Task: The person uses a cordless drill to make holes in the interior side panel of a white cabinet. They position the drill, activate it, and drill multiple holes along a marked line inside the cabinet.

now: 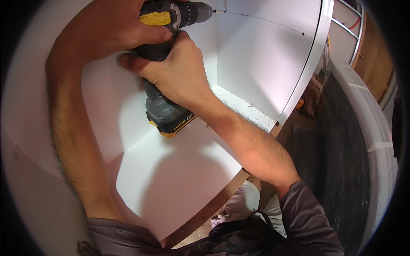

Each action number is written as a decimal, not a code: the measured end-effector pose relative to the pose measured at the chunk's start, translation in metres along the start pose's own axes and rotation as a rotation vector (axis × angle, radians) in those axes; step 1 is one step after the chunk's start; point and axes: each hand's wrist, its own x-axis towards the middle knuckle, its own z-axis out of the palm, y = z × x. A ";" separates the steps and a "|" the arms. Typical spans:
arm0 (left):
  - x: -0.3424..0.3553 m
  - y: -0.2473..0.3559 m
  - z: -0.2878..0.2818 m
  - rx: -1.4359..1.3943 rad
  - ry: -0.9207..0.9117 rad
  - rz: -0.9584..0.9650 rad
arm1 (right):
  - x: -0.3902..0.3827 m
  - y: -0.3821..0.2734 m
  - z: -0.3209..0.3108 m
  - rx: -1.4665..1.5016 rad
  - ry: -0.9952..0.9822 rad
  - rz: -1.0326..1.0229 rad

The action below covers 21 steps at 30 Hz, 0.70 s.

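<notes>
Fingers of your right hand (183,70) curl closed around the upper handle of the drill (154,52). Your left hand (117,23) is against the drill's body, thumb along its side; I can't tell how far its other fingers bend. You have the drill inside a white cabinet (188,170), battery (168,117) downward, its bit (219,11) pointing right by a dark line (260,19) on the side panel (265,59). Crumbs (245,106) lie below.

The top edge crops the left hand (124,30) and the drill (157,52), whose grip (150,89) the right hand (183,70) partly hides.
</notes>
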 end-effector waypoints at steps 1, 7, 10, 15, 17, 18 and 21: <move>0.000 -0.003 0.002 -0.003 0.016 0.019 | -0.001 0.000 0.001 0.037 0.004 -0.006; 0.005 0.004 0.015 0.005 0.099 0.047 | 0.000 0.001 -0.004 0.027 -0.004 0.033; 0.011 0.001 0.033 0.049 0.196 0.154 | -0.002 0.001 -0.006 0.012 0.007 0.015; 0.016 -0.056 0.032 -0.119 0.110 0.279 | -0.001 0.000 -0.008 0.045 -0.029 0.068; 0.016 -0.053 0.030 -0.144 0.068 0.237 | -0.001 0.003 -0.009 0.050 -0.032 0.068; 0.017 -0.052 0.029 -0.159 0.047 0.217 | -0.001 0.004 -0.009 0.050 -0.029 0.051; 0.020 -0.057 0.030 -0.267 -0.006 0.193 | -0.001 0.009 -0.011 0.038 -0.018 0.008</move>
